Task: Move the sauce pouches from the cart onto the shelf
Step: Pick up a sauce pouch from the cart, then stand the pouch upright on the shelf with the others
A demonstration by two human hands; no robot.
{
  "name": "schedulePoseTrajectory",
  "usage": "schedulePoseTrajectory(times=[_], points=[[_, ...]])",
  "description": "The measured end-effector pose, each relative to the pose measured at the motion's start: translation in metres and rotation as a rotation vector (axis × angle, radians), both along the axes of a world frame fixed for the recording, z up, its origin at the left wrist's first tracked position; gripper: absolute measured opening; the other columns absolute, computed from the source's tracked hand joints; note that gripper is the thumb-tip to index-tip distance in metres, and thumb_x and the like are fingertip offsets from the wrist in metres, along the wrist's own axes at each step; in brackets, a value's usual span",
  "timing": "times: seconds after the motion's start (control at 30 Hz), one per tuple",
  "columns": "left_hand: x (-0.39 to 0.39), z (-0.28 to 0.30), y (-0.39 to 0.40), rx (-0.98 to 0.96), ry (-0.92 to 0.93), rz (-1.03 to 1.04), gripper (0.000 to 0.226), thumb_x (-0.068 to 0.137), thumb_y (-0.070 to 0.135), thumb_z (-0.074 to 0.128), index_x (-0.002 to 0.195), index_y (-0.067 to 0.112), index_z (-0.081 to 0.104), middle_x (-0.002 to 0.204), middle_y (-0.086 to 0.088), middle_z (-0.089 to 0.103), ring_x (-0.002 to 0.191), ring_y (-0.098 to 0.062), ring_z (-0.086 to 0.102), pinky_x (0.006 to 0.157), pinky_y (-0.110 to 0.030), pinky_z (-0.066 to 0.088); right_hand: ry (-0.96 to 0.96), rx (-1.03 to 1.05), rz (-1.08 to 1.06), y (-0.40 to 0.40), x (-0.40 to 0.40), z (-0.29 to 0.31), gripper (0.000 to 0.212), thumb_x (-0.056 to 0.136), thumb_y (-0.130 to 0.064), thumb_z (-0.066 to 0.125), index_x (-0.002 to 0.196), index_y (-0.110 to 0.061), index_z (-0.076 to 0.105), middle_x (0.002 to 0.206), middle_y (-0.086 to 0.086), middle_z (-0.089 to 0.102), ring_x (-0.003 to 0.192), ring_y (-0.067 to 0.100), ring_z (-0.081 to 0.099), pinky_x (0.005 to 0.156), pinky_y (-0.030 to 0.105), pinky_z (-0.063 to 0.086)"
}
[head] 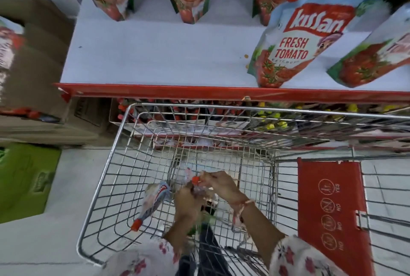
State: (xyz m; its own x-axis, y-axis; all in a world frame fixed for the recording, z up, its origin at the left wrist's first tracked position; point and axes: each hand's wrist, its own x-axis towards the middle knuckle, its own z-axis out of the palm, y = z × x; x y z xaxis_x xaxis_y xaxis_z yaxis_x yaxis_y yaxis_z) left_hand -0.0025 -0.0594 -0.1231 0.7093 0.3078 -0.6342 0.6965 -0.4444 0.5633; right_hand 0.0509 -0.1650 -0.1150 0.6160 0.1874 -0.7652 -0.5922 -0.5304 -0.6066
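Both hands, left and right, clasp a red-capped ketchup pouch low in the cart; another pouch lies just left.

Brown cardboard boxes stacked at far left, beside the shelving. Below them, on the pale floor, a green carton lying flat. Under the top level, a lower tier packed with red-capped bottles toward the left and yellow-capped bottles toward the right, seen partly through wire mesh. 2 small brownish crumbs on the white surface above, close together.
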Motion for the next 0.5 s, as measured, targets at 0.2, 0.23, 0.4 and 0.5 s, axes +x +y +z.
schedulePoseTrajectory(times=[0.2,0.23,0.4,0.5], points=[[-0.009,0.033,0.025,-0.225,-0.058,0.069,0.019,0.088,0.003,0.058,0.104,-0.002,0.066,0.056,0.008,0.058,0.038,0.001,0.049,0.036,-0.009,0.040,-0.158,0.069,-0.162,-0.009,-0.026,0.024,0.021,0.092,-0.010,0.058,0.107,0.000,0.070,0.112,0.023,0.070,0.098,0.027,0.068,0.084,0.025,0.055],[-0.010,0.042,0.031,-0.277,-0.073,0.066,0.023,0.087,0.000,0.059,0.109,0.002,0.064,0.053,0.009,0.059,0.034,0.003,0.050,0.038,-0.011,0.040,-0.226,0.061,-0.196,-0.014,-0.030,0.029,0.018,0.089,-0.002,0.061,0.104,0.000,0.071,0.112,0.023,0.070,0.092,0.022,0.068,0.082,0.026,0.056],[-0.002,0.094,0.053,-0.492,-0.132,-0.049,0.022,0.089,-0.003,0.052,0.106,0.005,0.065,0.095,-0.011,0.067,0.075,-0.015,0.067,0.062,-0.022,0.055,-0.470,-0.029,-0.230,-0.031,-0.036,0.072,0.044,0.079,-0.003,0.074,0.119,-0.014,0.060,0.122,0.006,0.061,0.086,0.007,0.062,0.072,0.010,0.054],[0.009,0.128,0.063,-0.573,-0.204,-0.111,0.026,0.088,-0.004,0.051,0.090,0.016,0.067,0.101,-0.007,0.068,0.095,-0.021,0.063,0.075,-0.025,0.054,-0.558,0.054,-0.195,-0.037,-0.032,0.115,0.057,0.078,-0.007,0.076,0.128,-0.021,0.055,0.130,-0.005,0.052,0.113,0.012,0.057,0.094,0.031,0.053]])
